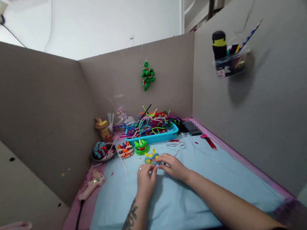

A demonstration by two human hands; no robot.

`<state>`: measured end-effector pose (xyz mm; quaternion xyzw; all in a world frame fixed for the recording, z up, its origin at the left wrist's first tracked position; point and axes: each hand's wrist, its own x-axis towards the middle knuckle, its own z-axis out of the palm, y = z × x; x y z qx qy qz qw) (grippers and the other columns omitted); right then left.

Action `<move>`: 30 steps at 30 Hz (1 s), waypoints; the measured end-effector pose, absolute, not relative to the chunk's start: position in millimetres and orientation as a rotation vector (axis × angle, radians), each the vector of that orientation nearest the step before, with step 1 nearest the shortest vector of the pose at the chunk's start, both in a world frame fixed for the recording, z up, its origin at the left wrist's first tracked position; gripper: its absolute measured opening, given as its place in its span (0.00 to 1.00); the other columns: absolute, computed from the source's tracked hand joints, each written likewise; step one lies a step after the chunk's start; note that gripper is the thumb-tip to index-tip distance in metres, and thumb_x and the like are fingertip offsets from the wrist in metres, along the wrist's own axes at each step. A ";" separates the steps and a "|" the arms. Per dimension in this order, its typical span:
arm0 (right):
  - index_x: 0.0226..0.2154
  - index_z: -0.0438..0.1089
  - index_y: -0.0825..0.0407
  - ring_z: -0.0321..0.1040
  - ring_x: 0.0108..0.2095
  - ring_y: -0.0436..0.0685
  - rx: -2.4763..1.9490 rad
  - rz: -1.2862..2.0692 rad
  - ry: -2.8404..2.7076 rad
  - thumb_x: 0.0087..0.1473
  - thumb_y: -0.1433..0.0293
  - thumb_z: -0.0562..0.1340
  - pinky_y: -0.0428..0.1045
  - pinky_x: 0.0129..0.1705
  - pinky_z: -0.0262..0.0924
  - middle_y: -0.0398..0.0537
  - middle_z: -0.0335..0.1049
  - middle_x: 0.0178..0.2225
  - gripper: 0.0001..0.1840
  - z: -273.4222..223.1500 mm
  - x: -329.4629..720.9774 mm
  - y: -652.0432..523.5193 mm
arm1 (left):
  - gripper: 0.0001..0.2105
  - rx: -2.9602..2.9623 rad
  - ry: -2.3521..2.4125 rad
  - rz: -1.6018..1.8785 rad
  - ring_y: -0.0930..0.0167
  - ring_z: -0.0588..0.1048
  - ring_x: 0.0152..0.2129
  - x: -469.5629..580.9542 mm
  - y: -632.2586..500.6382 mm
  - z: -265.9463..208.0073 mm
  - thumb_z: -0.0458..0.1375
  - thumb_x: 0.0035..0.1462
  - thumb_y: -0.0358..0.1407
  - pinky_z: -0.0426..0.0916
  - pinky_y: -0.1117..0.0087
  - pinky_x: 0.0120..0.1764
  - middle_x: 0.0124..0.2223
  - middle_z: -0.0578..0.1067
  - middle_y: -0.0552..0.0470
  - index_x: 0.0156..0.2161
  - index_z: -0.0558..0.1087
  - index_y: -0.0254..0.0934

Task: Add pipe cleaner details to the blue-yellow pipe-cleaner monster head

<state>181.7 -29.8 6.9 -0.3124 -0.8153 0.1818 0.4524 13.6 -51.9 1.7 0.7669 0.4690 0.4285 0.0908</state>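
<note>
Both of my hands meet over the light blue cloth. Between them is a small blue and yellow pipe-cleaner figure (pixel 150 157), partly hidden by the fingers. My left hand (pixel 146 178) is closed, thumb and fingertips pinched at its near edge. From the other side my right hand (pixel 175 166) is also closed on the figure, fingers bent over its right part. A tiny pale bit shows where the fingertips come together, too small to name. Just beyond stand a green pipe-cleaner figure (pixel 141 147) and an orange and white one (pixel 125 150).
A blue tray (pixel 153 138) piled with coloured pipe cleaners (pixel 154 120) is at the back. Scissors (pixel 180 145) lie to the right. On the left are a glue gun (pixel 91 186) with a black cord and a dark bowl (pixel 108 157). Grey partitions (pixel 151 99) enclose the table.
</note>
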 end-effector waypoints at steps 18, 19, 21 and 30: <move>0.21 0.63 0.54 0.40 0.13 0.41 -0.802 1.714 -1.158 0.35 0.66 0.67 0.42 0.15 0.32 0.33 0.53 0.14 0.14 4.4 167.3 -34.4 | 0.05 2.057 1.344 1.320 0.69 0.71 0.29 13.6 -49.7 -1.7 0.58 0.50 0.37 0.65 0.69 0.35 0.29 0.75 0.51 0.29 0.73 0.37; 0.21 0.63 0.54 0.40 0.13 0.41 -0.787 1.768 -1.134 0.35 0.66 0.68 0.42 0.15 0.31 0.33 0.52 0.14 0.14 3.6 167.3 -33.8 | 0.06 2.040 1.338 1.316 0.69 0.71 0.29 13.5 -49.7 -1.3 0.58 0.50 0.37 0.65 0.69 0.35 0.28 0.75 0.51 0.28 0.73 0.37; 0.22 0.63 0.54 0.40 0.13 0.41 -0.792 1.794 -1.126 0.35 0.65 0.68 0.41 0.15 0.31 0.34 0.52 0.14 0.14 2.9 167.5 -32.5 | 0.06 2.021 1.330 1.314 0.69 0.71 0.29 13.4 -50.1 0.0 0.57 0.50 0.37 0.65 0.69 0.35 0.28 0.75 0.51 0.27 0.73 0.37; 0.27 0.70 0.53 0.59 0.25 0.50 -0.937 0.623 -1.618 0.46 0.67 0.62 0.46 0.28 0.56 0.45 0.65 0.27 0.05 13.1 168.6 -39.5 | 0.08 2.091 1.412 1.349 0.69 0.71 0.28 13.8 -52.7 2.7 0.55 0.53 0.38 0.64 0.70 0.33 0.27 0.74 0.52 0.26 0.71 0.37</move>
